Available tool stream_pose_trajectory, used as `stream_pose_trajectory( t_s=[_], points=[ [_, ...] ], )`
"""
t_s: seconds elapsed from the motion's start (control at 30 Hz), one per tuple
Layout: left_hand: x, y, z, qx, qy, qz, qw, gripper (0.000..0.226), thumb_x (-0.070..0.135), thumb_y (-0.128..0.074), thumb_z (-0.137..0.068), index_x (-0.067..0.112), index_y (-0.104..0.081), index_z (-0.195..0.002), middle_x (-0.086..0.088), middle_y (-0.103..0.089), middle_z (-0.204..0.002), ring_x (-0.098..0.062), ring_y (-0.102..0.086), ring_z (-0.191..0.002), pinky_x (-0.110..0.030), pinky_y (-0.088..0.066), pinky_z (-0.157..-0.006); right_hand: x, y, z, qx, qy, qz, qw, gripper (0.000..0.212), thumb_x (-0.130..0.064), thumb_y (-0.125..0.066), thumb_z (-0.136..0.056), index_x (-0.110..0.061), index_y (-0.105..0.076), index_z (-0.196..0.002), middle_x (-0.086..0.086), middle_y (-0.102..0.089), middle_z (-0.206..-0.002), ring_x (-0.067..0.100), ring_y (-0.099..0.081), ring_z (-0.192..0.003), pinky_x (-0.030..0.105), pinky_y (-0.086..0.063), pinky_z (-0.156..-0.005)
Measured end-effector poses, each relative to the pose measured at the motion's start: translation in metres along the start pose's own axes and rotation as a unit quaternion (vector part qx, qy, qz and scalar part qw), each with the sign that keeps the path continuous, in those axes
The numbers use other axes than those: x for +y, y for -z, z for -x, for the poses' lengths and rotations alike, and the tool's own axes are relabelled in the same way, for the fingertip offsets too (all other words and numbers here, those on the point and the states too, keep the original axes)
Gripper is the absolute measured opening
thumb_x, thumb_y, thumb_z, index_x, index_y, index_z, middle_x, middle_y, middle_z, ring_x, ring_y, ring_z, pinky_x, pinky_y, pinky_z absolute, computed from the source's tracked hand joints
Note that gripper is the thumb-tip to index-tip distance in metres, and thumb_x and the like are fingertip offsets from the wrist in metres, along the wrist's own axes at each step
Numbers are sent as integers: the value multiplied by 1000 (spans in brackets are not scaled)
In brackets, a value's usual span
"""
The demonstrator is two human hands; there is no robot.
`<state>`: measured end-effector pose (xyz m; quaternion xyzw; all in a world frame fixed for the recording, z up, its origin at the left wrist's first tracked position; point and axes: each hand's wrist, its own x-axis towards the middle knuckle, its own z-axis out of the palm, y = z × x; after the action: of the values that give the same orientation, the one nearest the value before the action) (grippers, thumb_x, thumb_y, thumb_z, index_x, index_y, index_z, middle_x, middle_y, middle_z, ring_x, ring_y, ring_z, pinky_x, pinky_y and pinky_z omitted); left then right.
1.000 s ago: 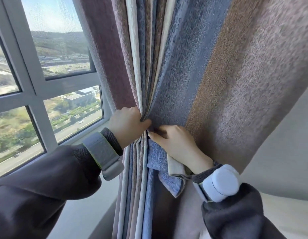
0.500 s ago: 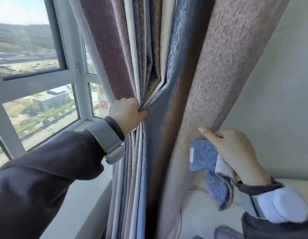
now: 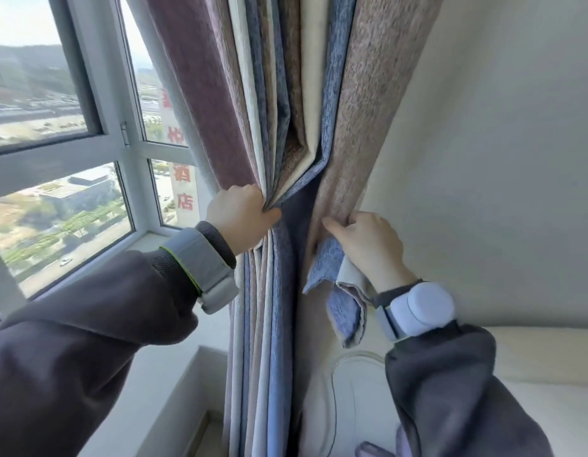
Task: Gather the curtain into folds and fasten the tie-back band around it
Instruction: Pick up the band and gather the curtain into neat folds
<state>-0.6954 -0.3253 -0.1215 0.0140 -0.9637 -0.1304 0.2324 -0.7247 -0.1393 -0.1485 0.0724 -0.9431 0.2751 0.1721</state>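
The striped curtain [image 3: 358, 103] hangs in mauve, cream, blue and brown bands between the window and the wall. My left hand [image 3: 241, 217] is clenched on a bunch of gathered folds at mid height. My right hand [image 3: 368, 240] pinches the curtain's brown outer edge against the wall side. It also holds the blue and cream tie-back band [image 3: 335, 282], which dangles folded below the palm. The band is not around the curtain.
A white-framed window [image 3: 121, 143] fills the left, with a sill [image 3: 147, 245] just below my left arm. A plain wall [image 3: 500, 159] stands close on the right. A cream cushioned surface [image 3: 533, 357] lies below my right arm.
My right hand left the gathered folds, swung out to the right with the band, then came back in to grip the curtain's brown edge. My left hand kept its hold throughout.
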Motion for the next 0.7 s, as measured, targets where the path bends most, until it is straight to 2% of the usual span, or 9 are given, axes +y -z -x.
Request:
stream_pose_trajectory(
  t_s=[0.1,0.2,0.33,0.43,0.5,0.6,0.7],
  points=[
    [-7,0,3,-3,4,7,1000,52,41,-51,-89,11,-29,-52,-3,-34,-52,-30,-46,-61,-32,-39,-57,-14,-13,1,2,36,-13,999,41,-41,-49,-89,-14,-44,-59,8,-55,-66,35,-57,-74,33,-36,-58],
    [-10,1,7,-7,8,11,1000,52,40,-52,-88,11,-30,-51,-3,-35,-52,-30,-46,-61,-32,-39,-57,-27,-23,6,-17,83,-38,996,34,-34,-48,-91,-10,-52,-67,5,-52,-60,34,-54,-71,32,-34,-55],
    [-12,3,11,-6,7,4,1000,53,40,-52,-88,12,-27,-52,-3,-34,-51,-29,-45,-60,-32,-36,-57,-38,-28,12,-60,147,-92,983,33,-29,-50,-93,-3,-58,-74,0,-43,-49,24,-45,-57,28,-26,-48],
    [-14,4,15,-10,5,1,1000,50,40,-52,-88,13,-28,-53,-3,-35,-52,-29,-44,-60,-31,-34,-56,-43,-29,16,-59,168,-101,979,32,-28,-50,-93,-7,-55,-70,-1,-41,-47,16,-41,-49,26,-27,-47],
    [-15,6,17,-13,1,-2,1000,49,41,-51,-88,15,-28,-55,-1,-36,-53,-29,-45,-61,-31,-35,-58,-48,-30,20,-56,192,-100,975,30,-26,-50,-94,-8,-57,-71,-3,-41,-46,9,-40,-46,18,-28,-44],
    [-16,10,21,-16,-2,7,1000,50,40,-51,-89,14,-26,-53,-2,-35,-52,-28,-42,-59,-31,-36,-58,-54,-32,23,-55,223,-88,969,29,-24,-50,-94,-2,-59,-77,-1,-44,-50,13,-40,-47,15,-32,-47],
    [-20,13,25,-14,1,5,1000,52,39,-51,-89,13,-24,-53,-9,-38,-52,-27,-40,-60,-32,-36,-58,-56,-36,23,-59,232,-103,966,29,-23,-50,-94,-1,-57,-74,0,-43,-49,13,-39,-46,16,-31,-46]
  ],
)
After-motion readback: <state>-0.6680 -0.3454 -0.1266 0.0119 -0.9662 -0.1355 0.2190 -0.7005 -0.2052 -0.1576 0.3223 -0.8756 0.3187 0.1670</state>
